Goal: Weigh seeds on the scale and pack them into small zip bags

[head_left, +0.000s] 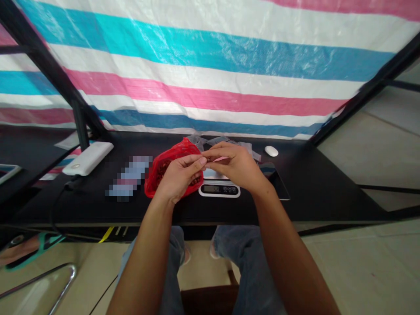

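My left hand [180, 176] and my right hand [239, 165] meet fingertip to fingertip above the desk, both closed in a pinch. Something small and brownish shows between the fingertips, too small to name. Beneath my left hand lies a red plastic bag [151, 183] with its mouth spread, holding many small dark brown pieces [162, 168]. A white digital scale [219, 190] with a dark display panel stands on the desk below my right hand, which partly covers its weighing plate. Several clear plastic bags [251, 150] lie behind my right hand.
A white mouse [271, 151] and a dark tablet [277, 181] lie to the right on the black desk [315, 192]. At left are a pixelated patch [131, 177] and a white box-shaped device [88, 158] with a cable. A striped sheet [210, 83] hangs behind, between black frame bars.
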The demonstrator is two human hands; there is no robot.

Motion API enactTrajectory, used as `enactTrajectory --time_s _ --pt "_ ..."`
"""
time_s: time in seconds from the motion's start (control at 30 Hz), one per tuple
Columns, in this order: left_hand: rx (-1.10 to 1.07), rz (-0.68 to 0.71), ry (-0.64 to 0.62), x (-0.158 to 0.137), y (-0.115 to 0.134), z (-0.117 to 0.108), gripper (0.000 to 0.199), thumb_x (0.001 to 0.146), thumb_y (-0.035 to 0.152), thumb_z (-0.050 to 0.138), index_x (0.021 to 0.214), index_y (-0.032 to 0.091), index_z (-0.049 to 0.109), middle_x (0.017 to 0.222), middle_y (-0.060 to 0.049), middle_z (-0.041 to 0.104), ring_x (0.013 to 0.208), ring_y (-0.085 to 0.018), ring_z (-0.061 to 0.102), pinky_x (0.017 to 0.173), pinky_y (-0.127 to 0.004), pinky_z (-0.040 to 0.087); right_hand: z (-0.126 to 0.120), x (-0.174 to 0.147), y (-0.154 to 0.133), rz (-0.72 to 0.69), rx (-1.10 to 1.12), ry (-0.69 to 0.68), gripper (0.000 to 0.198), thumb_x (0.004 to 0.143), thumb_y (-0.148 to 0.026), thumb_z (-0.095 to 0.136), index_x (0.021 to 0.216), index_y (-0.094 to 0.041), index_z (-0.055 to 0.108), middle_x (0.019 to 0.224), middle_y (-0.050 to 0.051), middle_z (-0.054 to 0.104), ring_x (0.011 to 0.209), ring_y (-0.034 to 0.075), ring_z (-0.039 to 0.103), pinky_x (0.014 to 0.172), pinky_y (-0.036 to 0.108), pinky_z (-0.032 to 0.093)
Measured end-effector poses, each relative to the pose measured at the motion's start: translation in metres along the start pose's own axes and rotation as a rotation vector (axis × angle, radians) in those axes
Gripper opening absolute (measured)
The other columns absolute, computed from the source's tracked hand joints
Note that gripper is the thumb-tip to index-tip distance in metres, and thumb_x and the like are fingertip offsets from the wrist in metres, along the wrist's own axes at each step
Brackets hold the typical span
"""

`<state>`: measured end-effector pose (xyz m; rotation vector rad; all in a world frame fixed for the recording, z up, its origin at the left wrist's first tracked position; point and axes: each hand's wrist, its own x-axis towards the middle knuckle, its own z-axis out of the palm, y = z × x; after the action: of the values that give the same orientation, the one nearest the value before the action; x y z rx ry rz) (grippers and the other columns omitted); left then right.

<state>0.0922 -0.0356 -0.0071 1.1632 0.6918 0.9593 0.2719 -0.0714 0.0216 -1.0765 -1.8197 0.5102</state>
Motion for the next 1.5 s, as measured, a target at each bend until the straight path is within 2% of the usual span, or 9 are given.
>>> enactTrajectory --time_s 0.3,0.4,0.5,0.63,0.77,0.97,1.1,1.33,1.5 --pt "0.056 -0.018 0.117 0.014 -0.006 0.014 0.062 0.052 0.058 0.098 0.094 0.014 0.084 0.089 -0.009 0.081 0.084 -0.019 0.074 0.080 -0.031 0.060 -0.018 -0.008 -0.004 0.086 -0.147 0.032 0.016 0.093 -0.028 0.075 0.103 -0.028 0.087 0.094 0.004 0.081 0.085 0.021 0.073 0.079 0.032 0.058" --pt "0.073 0.026 0.085 0.017 -0.009 0.022 0.063 0.056 0.059 0.096 0.098 0.014 0.084 0.093 -0.011 0.083 0.086 -0.021 0.076 0.086 -0.035 0.062 -0.023 -0.013 0.002 0.132 -0.089 0.057 0.016 0.093 -0.030 0.073 0.101 -0.026 0.086 0.098 0.005 0.082 0.089 0.022 0.075 0.081 0.033 0.059" --pt "0.157 0.076 0.029 0.017 -0.007 0.023 0.057 0.070 0.060 0.088 0.105 0.015 0.083 0.103 -0.012 0.083 0.095 -0.023 0.077 0.090 -0.037 0.061 -0.026 -0.017 0.009 0.184 -0.107 0.120 0.016 0.092 -0.028 0.072 0.100 -0.024 0.085 0.100 0.006 0.082 0.092 0.023 0.076 0.083 0.034 0.060" --pt "0.478 0.177 0.121 0.012 0.005 0.006 0.041 0.087 0.047 0.075 0.112 0.016 0.080 0.111 -0.010 0.083 0.101 -0.024 0.075 0.095 -0.036 0.058 -0.030 -0.022 0.019 0.204 -0.187 0.143 0.014 0.092 -0.025 0.072 0.097 -0.022 0.084 0.101 0.007 0.083 0.091 0.023 0.076 0.082 0.034 0.059" --pt "0.829 0.175 0.179 0.006 0.014 -0.025 0.026 0.092 0.037 0.065 0.104 0.020 0.081 0.111 -0.006 0.083 0.103 -0.025 0.074 0.097 -0.035 0.056 -0.029 -0.024 0.028 0.242 -0.186 0.061 0.015 0.092 -0.023 0.072 0.100 -0.022 0.084 0.102 0.007 0.083 0.092 0.025 0.076 0.084 0.037 0.059" --pt "1.264 0.073 0.023 0.005 0.006 -0.059 0.028 0.090 0.032 0.066 0.110 0.019 0.082 0.120 -0.012 0.080 0.111 -0.031 0.073 0.104 -0.039 0.052 -0.025 -0.023 0.032 0.254 -0.214 -0.004 0.018 0.096 -0.021 0.067 0.103 -0.021 0.084 0.110 0.010 0.082 0.100 0.026 0.075 0.089 0.038 0.058" --pt "1.359 0.062 -0.018 0.008 0.000 -0.062 0.033 0.089 0.029 0.068 0.118 0.017 0.080 0.127 -0.016 0.076 0.116 -0.032 0.071 0.108 -0.040 0.051 -0.024 -0.021 0.031 0.251 -0.319 -0.027 0.023 0.098 -0.018 0.064 0.108 -0.021 0.084 0.110 0.011 0.081 0.099 0.024 0.073 0.091 0.037 0.056" --pt "1.338 0.018 -0.017 0.012 -0.006 -0.064 0.020 0.091 0.030 0.067 0.103 0.022 0.080 0.118 -0.012 0.078 0.108 -0.029 0.073 0.099 -0.038 0.054 -0.022 -0.019 0.030 0.249 -0.372 -0.063 0.026 0.102 -0.018 0.058 0.107 -0.018 0.084 0.110 0.013 0.079 0.101 0.025 0.072 0.096 0.039 0.055" --pt "1.301 0.032 0.006 0.012 -0.008 -0.065 0.019 0.089 0.029 0.068 0.102 0.023 0.081 0.117 -0.012 0.079 0.106 -0.029 0.072 0.100 -0.040 0.052 -0.021 -0.021 0.030 0.303 -0.323 0.008 0.027 0.097 -0.015 0.063 0.118 -0.020 0.081 0.117 0.012 0.080 0.105 0.025 0.075 0.099 0.041 0.056"
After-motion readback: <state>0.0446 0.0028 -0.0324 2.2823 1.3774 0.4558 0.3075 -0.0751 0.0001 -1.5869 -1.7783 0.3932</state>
